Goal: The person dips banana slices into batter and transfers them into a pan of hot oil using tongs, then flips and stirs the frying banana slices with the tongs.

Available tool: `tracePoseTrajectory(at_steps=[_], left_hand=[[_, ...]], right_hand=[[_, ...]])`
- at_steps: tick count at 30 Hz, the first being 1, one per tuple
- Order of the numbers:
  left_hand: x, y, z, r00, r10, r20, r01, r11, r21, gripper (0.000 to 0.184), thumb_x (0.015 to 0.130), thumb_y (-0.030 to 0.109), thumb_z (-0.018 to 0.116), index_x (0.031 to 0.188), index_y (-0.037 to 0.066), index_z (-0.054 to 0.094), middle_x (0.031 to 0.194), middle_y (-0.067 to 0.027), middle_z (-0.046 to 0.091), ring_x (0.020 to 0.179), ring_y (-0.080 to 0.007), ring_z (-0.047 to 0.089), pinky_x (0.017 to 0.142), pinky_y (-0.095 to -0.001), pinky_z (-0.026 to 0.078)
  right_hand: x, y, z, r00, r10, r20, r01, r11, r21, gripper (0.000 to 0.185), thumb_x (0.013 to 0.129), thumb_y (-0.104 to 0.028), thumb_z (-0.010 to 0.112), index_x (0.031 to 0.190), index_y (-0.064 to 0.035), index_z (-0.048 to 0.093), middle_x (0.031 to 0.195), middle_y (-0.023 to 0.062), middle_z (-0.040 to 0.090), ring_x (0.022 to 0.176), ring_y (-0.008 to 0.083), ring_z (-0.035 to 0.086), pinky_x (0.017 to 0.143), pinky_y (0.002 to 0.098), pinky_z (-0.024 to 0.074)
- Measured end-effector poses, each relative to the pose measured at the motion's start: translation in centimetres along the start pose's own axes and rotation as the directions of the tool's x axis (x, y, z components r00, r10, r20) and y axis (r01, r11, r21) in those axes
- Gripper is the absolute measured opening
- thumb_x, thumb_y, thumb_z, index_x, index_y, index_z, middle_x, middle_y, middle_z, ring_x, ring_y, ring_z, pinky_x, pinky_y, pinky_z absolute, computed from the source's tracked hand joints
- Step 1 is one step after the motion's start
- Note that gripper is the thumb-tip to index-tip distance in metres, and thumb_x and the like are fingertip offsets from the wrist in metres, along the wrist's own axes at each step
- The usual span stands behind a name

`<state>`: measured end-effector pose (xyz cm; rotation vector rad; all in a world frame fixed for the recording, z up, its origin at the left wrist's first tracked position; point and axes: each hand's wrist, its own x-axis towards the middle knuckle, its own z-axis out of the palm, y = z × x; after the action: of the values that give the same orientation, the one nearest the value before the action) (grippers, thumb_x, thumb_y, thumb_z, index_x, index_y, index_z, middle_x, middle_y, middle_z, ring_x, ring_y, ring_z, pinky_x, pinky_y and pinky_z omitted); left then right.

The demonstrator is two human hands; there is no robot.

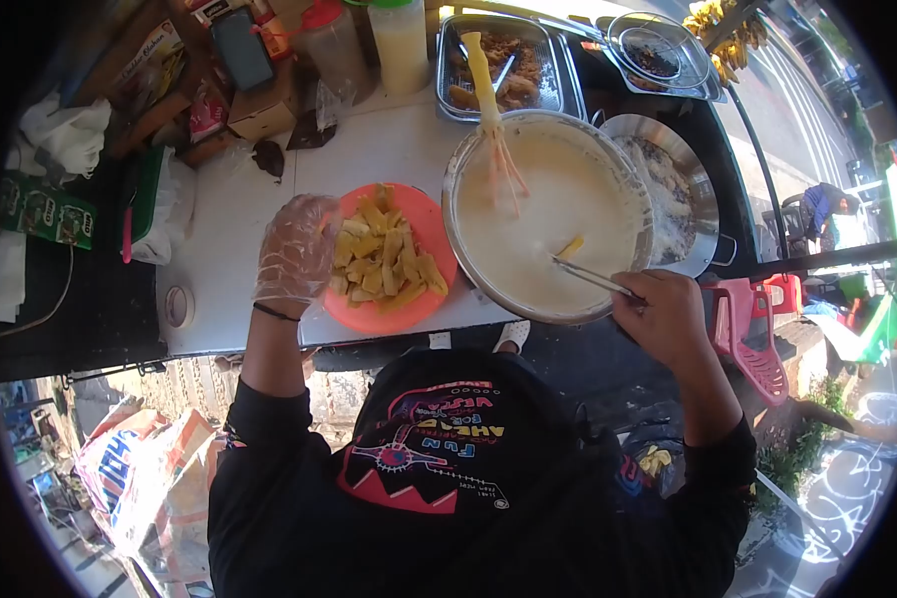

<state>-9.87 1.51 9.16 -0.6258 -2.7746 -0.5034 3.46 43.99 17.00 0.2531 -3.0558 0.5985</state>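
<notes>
My right hand [660,311] is closed around metal tongs [596,276], whose tips reach into pale batter [538,229] in a large metal bowl [455,254]. A yellow piece [571,245], looking like cut banana, pokes out of the batter by the tips. A whisk [481,85] with a yellow handle leans in the bowl's far side. My left hand [297,247], in a clear plastic glove, is at the left rim of a pink-orange plate [439,224] heaped with cut banana pieces [387,261]. Its fingers look curled; what they hold is hidden.
A pan of bubbling oil [673,204] adjoins the bowl on the right. Behind stands a metal tray [568,95] of fried food, with a strainer [658,50] beside it. Bottles [401,50] and boxes [264,110] line the back left. A tape roll [177,306] lies near the front edge.
</notes>
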Motion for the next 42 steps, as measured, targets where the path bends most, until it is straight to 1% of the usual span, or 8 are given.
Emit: tracePoseTrajectory(at_steps=[3, 9, 12, 19, 35, 38, 40, 42], left_hand=[[-0.4, 0.5, -2.0, 0.954, -0.169, 0.247, 0.196, 0.977, -0.089, 0.024, 0.087, 0.014, 0.068, 0.11, 0.011, 0.066, 0.11, -0.0106, 0.067, 0.099, -0.0323, 0.064, 0.088, -0.0418, 0.051], [-1.2, 2.7, 0.5, 0.99, -0.111, 0.088, 0.109, 0.993, 0.035, 0.024, 0.082, 0.019, 0.075, 0.102, 0.009, 0.067, 0.097, -0.0124, 0.068, 0.092, -0.0336, 0.065, 0.082, -0.0437, 0.052], [0.6, 2.7, 1.7, 0.907, -0.322, 0.272, 0.283, 0.944, 0.172, 0.031, 0.077, 0.022, 0.077, 0.104, 0.01, 0.068, 0.106, -0.0118, 0.066, 0.101, -0.0331, 0.063, 0.091, -0.0438, 0.051], [1.6, 2.7, 2.8, 0.981, -0.131, 0.144, 0.105, 0.979, 0.175, 0.028, 0.073, 0.016, 0.079, 0.095, 0.008, 0.064, 0.094, -0.0124, 0.067, 0.091, -0.0355, 0.063, 0.083, -0.0447, 0.051], [2.3, 6.6, -1.7, 0.944, -0.327, 0.05, 0.314, 0.934, 0.172, 0.015, 0.083, 0.007, 0.07, 0.097, 0.001, 0.069, 0.094, -0.0143, 0.071, 0.087, -0.0303, 0.068, 0.082, -0.0373, 0.053], [3.1, 8.8, -5.1, 0.903, -0.415, 0.112, 0.423, 0.904, -0.059, 0.018, 0.093, 0.012, 0.066, 0.107, 0.001, 0.069, 0.099, -0.0105, 0.072, 0.088, -0.0183, 0.067, 0.083, -0.0319, 0.053], [4.2, 12.0, -4.6, 0.951, -0.301, 0.075, 0.297, 0.812, -0.502, 0.014, 0.095, 0.009, 0.064, 0.105, 0.001, 0.069, 0.1, -0.0107, 0.073, 0.089, -0.0172, 0.068, 0.082, -0.0303, 0.053], [6.8, 17.6, -3.4, 0.99, -0.14, -0.009, 0.117, 0.858, -0.5, 0.012, 0.092, 0.005, 0.066, 0.102, 0.001, 0.069, 0.097, -0.0114, 0.073, 0.087, -0.0189, 0.07, 0.078, -0.0306, 0.053]], right_hand=[[-0.4, 1.3, 1.1, 0.912, 0.401, 0.085, -0.388, 0.777, 0.495, 0.022, 0.085, -0.013, 0.071, 0.1, 0.0029, 0.074, 0.073, 0.0065, 0.071, 0.061, 0.0115, 0.064, 0.059, 0.0268, 0.0521], [0.3, 2.8, 0.9, 0.807, 0.587, 0.068, -0.562, 0.725, 0.397, 0.024, 0.089, -0.011, 0.07, 0.106, 0.0061, 0.072, 0.073, 0.0047, 0.069, 0.063, 0.006, 0.059, 0.057, 0.0208, 0.0453], [-0.2, 6.1, 1.1, 0.848, 0.529, 0.041, -0.412, 0.608, 0.679, 0.022, 0.092, -0.01, 0.067, 0.105, 0.0074, 0.071, 0.07, 0.002, 0.064, 0.059, 0.0046, 0.053, 0.052, 0.0202, 0.0395], [-2.1, 11.5, -3.9, 0.791, 0.611, -0.039, -0.207, 0.328, 0.922, 0.021, 0.093, -0.011, 0.068, 0.105, 0.0056, 0.071, 0.067, 0.0002, 0.06, 0.055, 0.0038, 0.047, 0.05, 0.0193, 0.0335], [-5.1, 30.3, 2.4, 0.638, 0.762, -0.109, -0.64, 0.604, 0.475, 0.033, 0.085, -0.026, 0.07, 0.101, 0.0025, 0.075, 0.073, 0.0064, 0.069, 0.068, 0.0106, 0.064, 0.065, 0.028, 0.0501], [-6.4, 29.3, 0.8, 0.645, 0.729, -0.227, -0.619, 0.674, 0.403, 0.033, 0.086, -0.026, 0.07, 0.101, 0.0034, 0.074, 0.075, 0.0078, 0.071, 0.072, 0.0117, 0.066, 0.069, 0.0291, 0.0518], [-6.6, 27.4, -1.2, 0.634, 0.712, -0.303, -0.564, 0.693, 0.448, 0.031, 0.086, -0.021, 0.072, 0.103, 0.0049, 0.073, 0.079, 0.0079, 0.072, 0.075, 0.01, 0.066, 0.07, 0.0272, 0.0512], [-6.0, 24.4, -2.9, 0.644, 0.702, -0.303, -0.519, 0.693, 0.5, 0.03, 0.086, -0.018, 0.073, 0.105, 0.0054, 0.072, 0.082, 0.0077, 0.072, 0.076, 0.0082, 0.065, 0.068, 0.0255, 0.0503]])
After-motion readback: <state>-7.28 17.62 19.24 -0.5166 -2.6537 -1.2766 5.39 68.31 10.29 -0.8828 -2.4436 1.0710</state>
